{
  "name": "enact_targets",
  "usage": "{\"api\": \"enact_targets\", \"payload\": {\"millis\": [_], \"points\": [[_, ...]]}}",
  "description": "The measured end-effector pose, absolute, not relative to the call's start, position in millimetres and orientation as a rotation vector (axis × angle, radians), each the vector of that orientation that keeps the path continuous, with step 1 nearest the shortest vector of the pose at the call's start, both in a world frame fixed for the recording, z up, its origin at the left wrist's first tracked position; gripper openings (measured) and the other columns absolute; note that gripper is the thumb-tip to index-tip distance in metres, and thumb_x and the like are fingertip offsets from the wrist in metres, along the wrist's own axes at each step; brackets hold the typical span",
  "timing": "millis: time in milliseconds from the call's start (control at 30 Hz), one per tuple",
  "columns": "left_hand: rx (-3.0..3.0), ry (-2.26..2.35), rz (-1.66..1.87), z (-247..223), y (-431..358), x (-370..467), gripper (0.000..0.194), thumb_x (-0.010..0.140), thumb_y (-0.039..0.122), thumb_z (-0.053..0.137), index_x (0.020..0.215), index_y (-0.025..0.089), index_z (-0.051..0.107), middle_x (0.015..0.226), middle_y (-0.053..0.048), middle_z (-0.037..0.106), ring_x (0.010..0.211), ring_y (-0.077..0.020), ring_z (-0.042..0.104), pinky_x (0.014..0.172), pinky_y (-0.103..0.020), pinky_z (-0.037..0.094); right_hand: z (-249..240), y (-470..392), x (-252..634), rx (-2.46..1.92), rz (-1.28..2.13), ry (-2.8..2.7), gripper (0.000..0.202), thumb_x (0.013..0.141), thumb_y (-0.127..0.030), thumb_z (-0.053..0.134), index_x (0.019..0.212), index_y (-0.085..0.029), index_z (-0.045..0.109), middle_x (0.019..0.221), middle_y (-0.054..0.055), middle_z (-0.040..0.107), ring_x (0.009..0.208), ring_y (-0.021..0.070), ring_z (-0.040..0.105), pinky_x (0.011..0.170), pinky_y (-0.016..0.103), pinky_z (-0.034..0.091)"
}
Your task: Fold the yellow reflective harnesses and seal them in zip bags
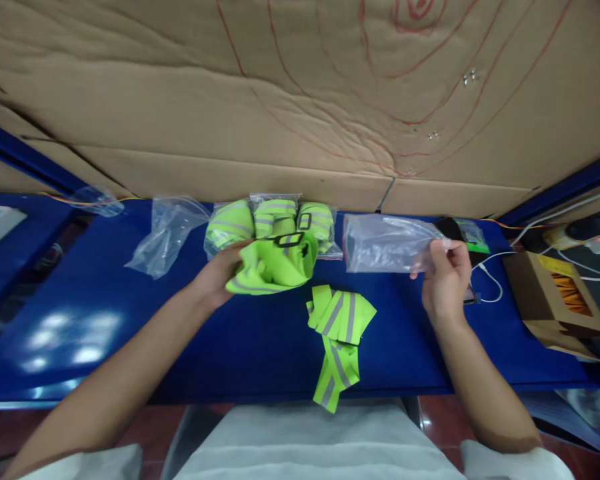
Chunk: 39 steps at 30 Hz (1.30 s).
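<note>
In my left hand is a rolled reflective strap, neon yellow-green with grey stripes and a black buckle on top. My right hand pinches a clear plastic bag by its right end; the bag looks flat, with nothing visible inside. Between my hands, nearer to me, a loose reflective strap lies folded on the blue table, its tail reaching the front edge. Behind the held strap sit several bagged straps, among them a left one and a right one.
Another clear plastic bag lies at the back left. On the right stands an open cardboard box with orange contents, beside a white cable. A cardboard panel with red curved lines rises along the table's back.
</note>
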<state>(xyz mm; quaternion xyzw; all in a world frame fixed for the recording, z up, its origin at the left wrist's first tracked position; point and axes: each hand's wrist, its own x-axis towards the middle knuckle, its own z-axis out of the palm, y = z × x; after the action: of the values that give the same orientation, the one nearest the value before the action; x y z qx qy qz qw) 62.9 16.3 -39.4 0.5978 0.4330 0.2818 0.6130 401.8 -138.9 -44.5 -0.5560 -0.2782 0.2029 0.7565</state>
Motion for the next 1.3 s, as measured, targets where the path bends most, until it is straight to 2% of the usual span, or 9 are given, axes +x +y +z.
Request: {"api": "enact_targets", "payload": {"millis": [133,300,400,500,567,667,833,1000,1300], "points": [[1.416,1.047,0.449,-38,15,36,0.045,0.068,0.038,0.088,0.106,0.018,0.074,0.093,-0.005,0.076,0.079,-0.0205,0.07,0.065,-0.026,0.054,-61,-126,412,-1.187,0.665,-0.448,0.033,0.087,-0.048,0.079,0.092,-0.025,0.058,0.091,-0.001,0.07,0.087,0.0173,0.075,0.076,0.032,0.066],[1.652,0.879,0.241,-42,3,39,0.055,0.08,0.052,0.083,0.123,0.019,0.071,0.113,-0.006,0.075,0.098,-0.0219,0.068,0.082,-0.027,0.053,-85,-117,399,-1.245,0.774,-0.466,0.039,0.084,-0.057,0.08,0.1,-0.026,0.061,0.109,0.004,0.075,0.112,0.0235,0.075,0.107,0.048,0.06],[1.803,0.881,0.229,-47,-3,43,0.057,0.09,0.057,0.073,0.134,0.022,0.067,0.115,-0.006,0.074,0.086,-0.0179,0.066,0.072,-0.025,0.05,-90,-119,402,-1.305,0.689,-0.483,0.054,0.08,-0.056,0.083,0.12,-0.028,0.06,0.138,0.007,0.066,0.134,0.0255,0.064,0.122,0.051,0.048],[2.067,0.92,0.374,-51,-6,43,0.047,0.1,0.053,0.061,0.135,0.024,0.069,0.117,-0.007,0.072,0.082,-0.0158,0.065,0.069,-0.025,0.046,-87,-123,409,-1.369,0.552,-0.529,0.076,0.079,-0.053,0.084,0.143,-0.032,0.049,0.167,0.007,0.038,0.157,0.0262,0.039,0.132,0.052,0.03],[2.187,0.957,0.584,-49,-6,43,0.038,0.104,0.047,0.055,0.122,0.02,0.075,0.115,-0.008,0.072,0.093,-0.0176,0.068,0.078,-0.026,0.049,-84,-127,409,-1.478,0.397,-0.684,0.081,0.083,-0.052,0.08,0.152,-0.031,0.042,0.171,0.008,0.03,0.159,0.0284,0.034,0.133,0.055,0.026],[2.379,1.019,0.793,-40,-1,52,0.031,0.105,0.041,0.054,0.107,0.019,0.075,0.106,-0.008,0.074,0.097,-0.0193,0.069,0.086,-0.029,0.052,-77,-135,399,-1.641,0.097,-1.03,0.072,0.093,-0.05,0.069,0.155,-0.029,0.04,0.166,0.013,0.036,0.154,0.0323,0.039,0.127,0.059,0.032],[3.124,0.67,0.243,-15,4,99,0.023,0.101,0.016,0.053,0.108,0.017,0.074,0.107,-0.013,0.074,0.105,-0.0293,0.068,0.089,-0.04,0.05,-74,-141,371,-1.677,0.045,-1.393,0.05,0.1,-0.046,0.059,0.145,-0.026,0.05,0.156,0.016,0.045,0.152,0.0323,0.041,0.126,0.059,0.034],[3.287,0.8,0.02,-5,4,137,0.026,0.089,-0.001,0.052,0.096,0.011,0.074,0.102,-0.018,0.074,0.099,-0.0338,0.069,0.084,-0.043,0.047,-82,-139,372,-1.818,0.201,-1.541,0.054,0.101,-0.051,0.054,0.149,-0.026,0.05,0.163,0.017,0.04,0.156,0.0343,0.038,0.127,0.06,0.033],[2.53,1.043,0.763,24,36,103,0.021,0.097,0.037,0.062,0.091,0.022,0.076,0.094,-0.004,0.077,0.083,-0.0205,0.069,0.074,-0.031,0.046,-100,-135,394,-1.987,0.397,-1.672,0.08,0.099,-0.059,0.053,0.163,-0.014,0.037,0.177,0.021,0.01,0.166,0.0373,0.013,0.131,0.061,0.023]]}}
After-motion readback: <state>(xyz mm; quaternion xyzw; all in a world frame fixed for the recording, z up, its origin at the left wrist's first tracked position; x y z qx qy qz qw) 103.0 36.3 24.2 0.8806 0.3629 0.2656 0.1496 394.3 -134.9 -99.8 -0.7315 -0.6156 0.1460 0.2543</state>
